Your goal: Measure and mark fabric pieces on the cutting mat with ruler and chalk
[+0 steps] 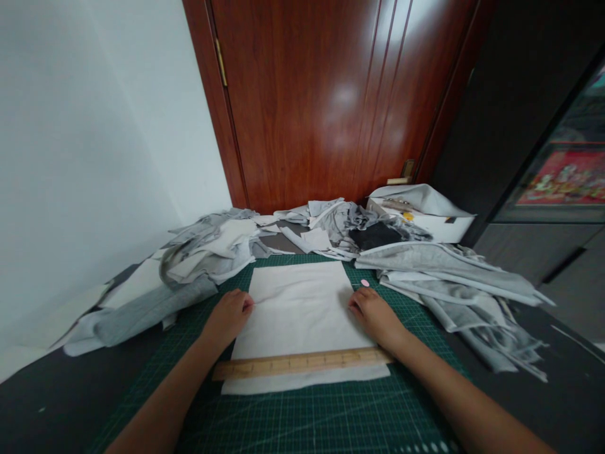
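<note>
The single head-worn view looks forward and downward from above and behind the fingers (247, 305), facing the glossy reddish-brown wooden door (302, 107) beyond them, at roughly arm's length from the fingertips.

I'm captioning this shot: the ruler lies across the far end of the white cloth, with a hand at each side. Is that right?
The end is wrong: the head view shows the ruler across the near end of the cloth. The left hand and right hand are indeed at its sides.
</note>
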`<state>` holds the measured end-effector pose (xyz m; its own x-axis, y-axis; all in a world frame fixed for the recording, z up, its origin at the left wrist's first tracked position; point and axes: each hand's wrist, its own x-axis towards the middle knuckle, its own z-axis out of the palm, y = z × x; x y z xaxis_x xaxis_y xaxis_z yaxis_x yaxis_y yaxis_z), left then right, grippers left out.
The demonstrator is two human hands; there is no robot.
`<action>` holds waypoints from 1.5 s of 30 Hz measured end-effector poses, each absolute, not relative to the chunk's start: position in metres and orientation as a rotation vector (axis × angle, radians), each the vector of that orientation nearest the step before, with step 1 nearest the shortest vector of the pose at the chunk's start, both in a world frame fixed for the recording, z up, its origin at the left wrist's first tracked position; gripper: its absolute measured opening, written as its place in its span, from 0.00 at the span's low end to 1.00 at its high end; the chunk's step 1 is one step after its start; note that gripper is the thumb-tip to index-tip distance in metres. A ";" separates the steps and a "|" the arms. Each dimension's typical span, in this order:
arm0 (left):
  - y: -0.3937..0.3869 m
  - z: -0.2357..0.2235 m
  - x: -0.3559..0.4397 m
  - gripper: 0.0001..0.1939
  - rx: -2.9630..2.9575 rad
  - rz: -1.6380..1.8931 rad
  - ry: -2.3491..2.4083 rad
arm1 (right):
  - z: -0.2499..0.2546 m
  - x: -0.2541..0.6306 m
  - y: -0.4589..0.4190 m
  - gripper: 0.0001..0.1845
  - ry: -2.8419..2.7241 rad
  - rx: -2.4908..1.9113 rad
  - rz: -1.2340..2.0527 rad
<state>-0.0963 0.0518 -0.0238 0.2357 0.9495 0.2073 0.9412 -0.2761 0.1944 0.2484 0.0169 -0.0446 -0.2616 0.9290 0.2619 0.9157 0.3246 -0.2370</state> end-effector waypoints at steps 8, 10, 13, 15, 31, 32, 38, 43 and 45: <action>0.071 -0.024 -0.092 0.08 2.528 0.529 1.990 | -0.042 0.240 0.039 0.10 -2.302 -1.679 -0.109; 0.073 -0.027 -0.093 0.08 2.544 0.591 2.023 | -0.041 0.243 0.045 0.11 -2.295 -1.688 -0.140; 0.069 -0.031 -0.093 0.10 2.524 0.729 1.998 | -0.042 0.254 0.054 0.13 -2.212 -1.721 -0.224; 0.061 -0.031 -0.090 0.11 2.496 0.814 1.903 | -0.046 0.264 0.059 0.14 -2.136 -1.782 -0.266; 0.010 -0.011 -0.038 0.11 2.238 0.587 1.315 | -0.068 0.286 0.071 0.15 -1.997 -1.821 -0.303; 0.001 -0.010 -0.035 0.11 2.275 0.559 1.289 | -0.068 0.286 0.070 0.15 -1.994 -1.832 -0.328; -0.052 -0.034 -0.019 0.16 2.633 0.546 1.286 | -0.062 0.279 0.065 0.16 -2.030 -1.918 -0.449; -0.056 -0.059 -0.018 0.21 2.777 0.536 1.318 | -0.064 0.280 0.066 0.14 -2.004 -1.912 -0.496; -0.053 -0.063 -0.017 0.22 2.803 0.531 1.320 | -0.066 0.281 0.067 0.13 -1.977 -1.875 -0.480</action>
<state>-0.0173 -0.0534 -0.0634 0.5900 0.7488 0.3020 0.7494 -0.6471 0.1402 0.2810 0.0665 -0.0663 -0.0438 0.8714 0.4887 0.9984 0.0552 -0.0089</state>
